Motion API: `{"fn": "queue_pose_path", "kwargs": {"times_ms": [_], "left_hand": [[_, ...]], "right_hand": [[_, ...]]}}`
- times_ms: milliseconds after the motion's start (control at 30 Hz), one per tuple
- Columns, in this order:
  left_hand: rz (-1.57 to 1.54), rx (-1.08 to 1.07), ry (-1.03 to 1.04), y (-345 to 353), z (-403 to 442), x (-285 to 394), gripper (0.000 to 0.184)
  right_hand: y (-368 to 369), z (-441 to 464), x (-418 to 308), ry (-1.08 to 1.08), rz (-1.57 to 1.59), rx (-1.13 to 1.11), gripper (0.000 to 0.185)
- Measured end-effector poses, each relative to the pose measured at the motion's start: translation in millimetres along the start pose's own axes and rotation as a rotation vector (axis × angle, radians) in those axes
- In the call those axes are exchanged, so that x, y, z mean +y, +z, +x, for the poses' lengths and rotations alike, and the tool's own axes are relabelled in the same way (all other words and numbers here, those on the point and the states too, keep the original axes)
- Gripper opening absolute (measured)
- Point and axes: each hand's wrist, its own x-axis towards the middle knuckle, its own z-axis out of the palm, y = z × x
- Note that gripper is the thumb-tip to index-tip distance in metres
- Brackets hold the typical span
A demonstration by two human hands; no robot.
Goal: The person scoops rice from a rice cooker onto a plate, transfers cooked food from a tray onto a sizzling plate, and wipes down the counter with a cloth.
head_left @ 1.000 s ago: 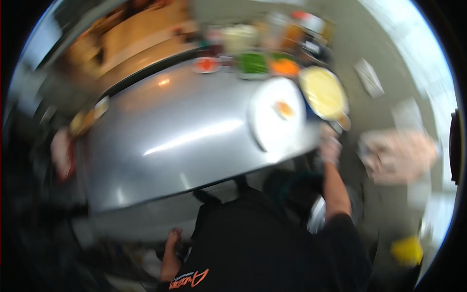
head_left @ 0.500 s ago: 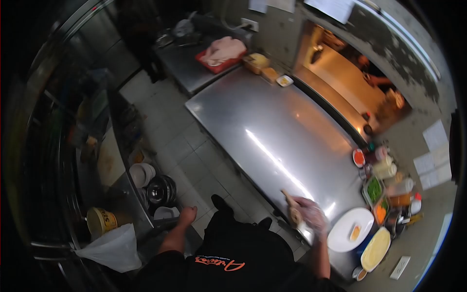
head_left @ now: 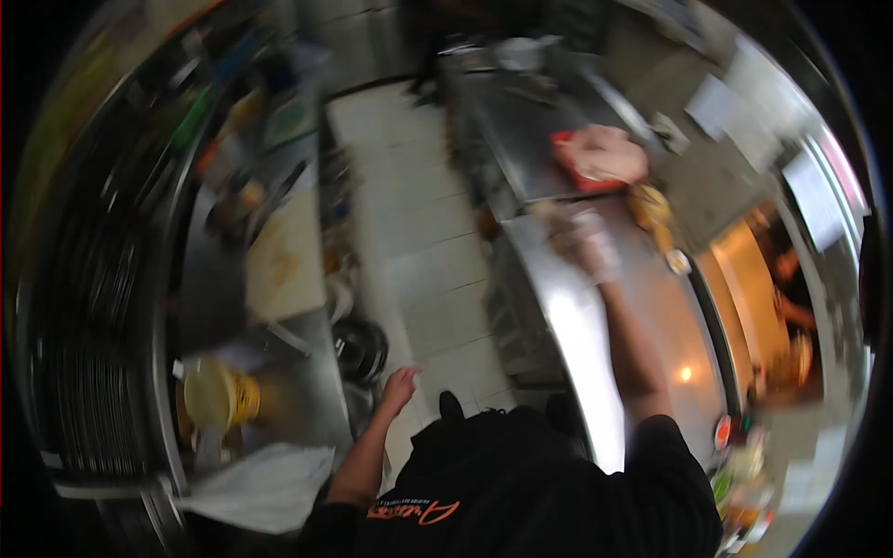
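Right hand, gloved, upper centre-right of the frame, grasps a brownish object, blurred, over the bench. Left hand, below centre, hangs free, fingers loosely curled. Red tray: upper right.

A pale square-tiled floor divides shiny grey steel counters; a rectangular orange-lit opening pierces the grey wall.

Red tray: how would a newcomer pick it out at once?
Right of the tiled floor, find the farther steel table. At its near end, beyond the right hand, sits the red tray. Its red wall and pale pink heap set it apart from the yellowish containers nearby.
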Motion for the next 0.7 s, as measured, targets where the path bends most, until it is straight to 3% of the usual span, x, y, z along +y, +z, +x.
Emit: {"fn": "queue_pose_path", "kwargs": {"times_ms": [33, 100, 167, 200, 267, 300, 333, 367, 400, 433, 467, 533, 700], "left_hand": [[-0.193, -0.002, -0.178, -5.7, 1.2, 15.6, 0.028], [-0.381, -0.070, -0.268, -19.7, -4.4, 39.2, 0.030], [-0.404, -0.181, -0.384, -21.6, -8.2, 16.6, 0.031], [-0.410, -0.255, -0.422, -19.8, -9.1, 2.9, 0.032], [0.065, 0.052, -0.323, 8.9, -45.7, -42.5, 0.032], [0.207, 0.165, -0.276, 36.8, -54.0, -133.8, 0.035], [0.237, 0.205, -0.529, 30.7, -90.2, -83.2, 0.037], [0.373, 0.272, -0.670, 59.1, -118.6, -129.5, 0.037], [0.290, 0.352, -0.792, 78.5, -147.4, -162.8, 0.037], [0.241, 0.397, -0.944, 85.3, -179.3, -146.2, 0.036], [0.259, 0.361, -0.956, 89.7, -212.8, -147.3, 0.036], [0.354, 0.362, -1.044, 86.5, -256.5, -117.5, 0.041], [0.141, 0.926, -1.312, 59.5, -297.5, -27.7, 0.048]], "right_hand": [[-29.3, 37.5, -24.3, -0.027, -0.074, 0.065, 0.034], [-69.8, 88.2, -82.8, -0.096, -0.133, 0.165, 0.035], [-73.0, 100.7, -120.9, -0.132, -0.167, 0.104, 0.036], [-59.1, 96.7, -124.0, -0.149, -0.181, -0.017, 0.036], [31.9, 98.5, -83.2, -0.281, -0.160, -0.402, 0.034], [68.5, 81.8, -79.6, -0.337, -0.076, -0.552, 0.032], [106.2, 64.9, -81.0, -0.372, 0.023, -0.697, 0.030], [139.9, 46.6, -89.9, -0.435, 0.105, -0.818, 0.029], [134.2, 30.1, -153.7, 0.206, 0.328, -1.115, 0.031], [166.9, 17.5, -146.3, -0.117, 0.233, -1.215, 0.033], [198.0, 8.3, -138.2, -0.439, 0.149, -1.284, 0.034], [214.1, 6.1, -165.5, -0.503, 0.171, -1.394, 0.036], [281.5, 38.0, -159.2, -0.784, -0.012, -1.369, 0.037]]}}
